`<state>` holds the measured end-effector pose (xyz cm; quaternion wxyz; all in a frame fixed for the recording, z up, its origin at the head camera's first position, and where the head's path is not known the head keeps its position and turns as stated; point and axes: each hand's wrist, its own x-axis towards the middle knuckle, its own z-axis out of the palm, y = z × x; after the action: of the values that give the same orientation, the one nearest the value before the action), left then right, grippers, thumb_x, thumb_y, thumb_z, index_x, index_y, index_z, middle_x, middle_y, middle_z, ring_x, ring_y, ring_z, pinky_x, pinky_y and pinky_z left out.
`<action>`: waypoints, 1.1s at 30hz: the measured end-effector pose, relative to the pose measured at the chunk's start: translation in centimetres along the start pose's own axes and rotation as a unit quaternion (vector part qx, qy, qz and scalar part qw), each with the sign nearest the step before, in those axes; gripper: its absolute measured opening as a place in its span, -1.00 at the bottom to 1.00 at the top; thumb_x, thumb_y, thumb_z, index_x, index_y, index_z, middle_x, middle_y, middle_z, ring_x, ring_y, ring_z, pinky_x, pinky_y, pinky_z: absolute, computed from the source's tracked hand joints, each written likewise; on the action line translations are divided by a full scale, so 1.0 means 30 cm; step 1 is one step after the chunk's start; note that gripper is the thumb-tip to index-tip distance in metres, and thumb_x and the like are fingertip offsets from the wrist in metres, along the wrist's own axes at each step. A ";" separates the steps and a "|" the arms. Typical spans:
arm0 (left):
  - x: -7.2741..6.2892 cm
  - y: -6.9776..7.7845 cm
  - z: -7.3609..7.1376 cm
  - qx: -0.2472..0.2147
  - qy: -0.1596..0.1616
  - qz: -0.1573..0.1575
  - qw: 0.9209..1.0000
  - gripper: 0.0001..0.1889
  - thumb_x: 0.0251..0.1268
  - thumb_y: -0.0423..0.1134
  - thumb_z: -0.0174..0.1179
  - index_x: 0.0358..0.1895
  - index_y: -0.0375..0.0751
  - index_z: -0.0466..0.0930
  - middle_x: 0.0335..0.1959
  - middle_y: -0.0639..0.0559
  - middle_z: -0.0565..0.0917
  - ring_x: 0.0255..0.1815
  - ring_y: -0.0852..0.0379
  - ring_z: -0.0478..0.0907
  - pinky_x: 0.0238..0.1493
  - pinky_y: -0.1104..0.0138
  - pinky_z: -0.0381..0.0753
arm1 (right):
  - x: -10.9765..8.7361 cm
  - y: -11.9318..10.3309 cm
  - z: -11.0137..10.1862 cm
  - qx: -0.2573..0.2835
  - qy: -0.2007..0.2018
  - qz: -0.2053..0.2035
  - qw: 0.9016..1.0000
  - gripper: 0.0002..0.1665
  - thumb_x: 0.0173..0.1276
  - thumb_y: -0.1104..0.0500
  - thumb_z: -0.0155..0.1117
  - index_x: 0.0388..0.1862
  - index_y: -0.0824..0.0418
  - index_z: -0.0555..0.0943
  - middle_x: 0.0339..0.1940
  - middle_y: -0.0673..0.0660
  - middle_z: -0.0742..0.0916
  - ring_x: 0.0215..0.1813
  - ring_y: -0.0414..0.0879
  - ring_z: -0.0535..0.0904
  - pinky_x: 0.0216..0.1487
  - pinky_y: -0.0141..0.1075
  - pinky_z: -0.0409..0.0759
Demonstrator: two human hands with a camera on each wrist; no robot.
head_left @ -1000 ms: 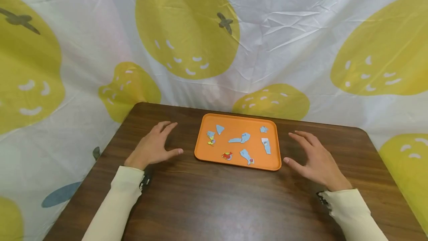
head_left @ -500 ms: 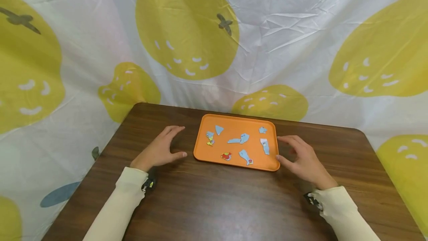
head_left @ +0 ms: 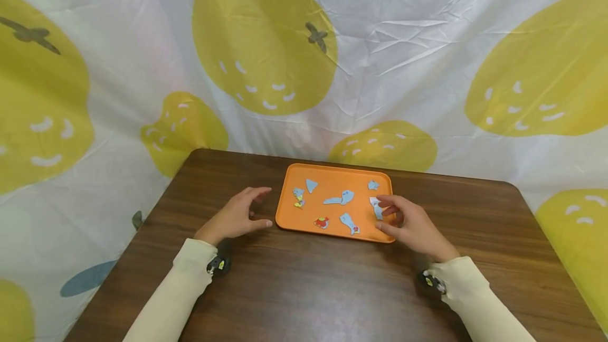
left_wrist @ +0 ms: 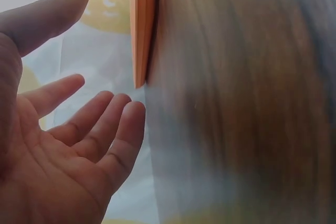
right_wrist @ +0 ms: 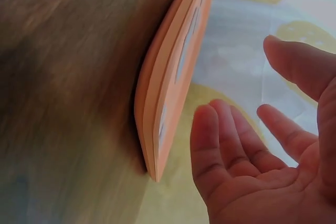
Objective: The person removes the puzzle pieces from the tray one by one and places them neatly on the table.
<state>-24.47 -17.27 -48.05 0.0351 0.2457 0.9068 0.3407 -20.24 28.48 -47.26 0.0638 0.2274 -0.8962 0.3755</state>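
Observation:
An orange tray [head_left: 309, 224] lies on the table with several light-blue paper-like pieces on it, among them a triangular piece [head_left: 311, 186], a red-patterned piece [head_left: 321, 222] and a long piece [head_left: 349, 222]. My left hand [head_left: 233, 219] hovers just left of the tray, thumb and fingers apart, holding nothing. Over the tray's right edge hangs my right hand [head_left: 412, 225], partly covering a blue-and-white piece [head_left: 375, 206]. In the right wrist view its palm faces the tray with relaxed fingers [right_wrist: 205, 145] and nothing between them.
The brown wooden table [head_left: 304, 289] extends in front of the tray and to both sides. Behind it hangs a white curtain [head_left: 361, 83] printed with yellow fruit, close to the tray's far edge.
Both hands have moved inward toward the tray. The right has travelled left from beside the tray to over its right edge; the left has shifted right. The pieces appear unmoved.

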 end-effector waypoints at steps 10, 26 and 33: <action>0.025 -0.002 0.046 -0.050 -0.019 -0.027 0.998 -0.23 0.25 -0.10 0.56 0.50 -0.13 0.45 0.25 -0.12 0.64 0.12 0.00 0.66 0.07 0.14 0.72 | 0.046 0.026 0.037 0.060 -0.075 0.047 0.994 -0.21 0.33 0.18 0.59 0.48 0.28 0.48 0.14 0.26 0.74 0.04 0.08 0.72 -0.03 -0.21 0.72; 0.050 0.002 0.066 -0.129 -0.061 -0.068 0.987 -0.36 0.31 -0.25 0.51 0.43 -0.19 0.51 0.10 -0.10 0.71 0.02 0.08 0.74 0.10 0.18 0.73 | 0.119 0.022 0.122 0.083 -0.153 0.024 0.984 -0.33 0.37 0.21 0.53 0.42 0.30 0.54 0.00 0.22 0.73 -0.15 -0.17 0.67 -0.08 -0.36 0.66; 0.053 0.010 0.056 -0.174 -0.060 -0.092 0.979 -0.37 0.30 -0.36 0.48 0.43 -0.26 0.50 0.10 -0.19 0.69 -0.02 0.03 0.75 0.05 0.20 0.74 | 0.136 0.010 0.132 0.081 -0.175 0.021 0.981 -0.30 0.33 0.22 0.56 0.42 0.31 0.56 -0.09 0.22 0.70 -0.22 -0.15 0.60 -0.17 -0.37 0.60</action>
<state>-25.35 -15.31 -48.99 0.1630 0.1713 0.8488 0.4729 -23.79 24.42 -49.09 -0.1205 0.2747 -0.8649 0.4024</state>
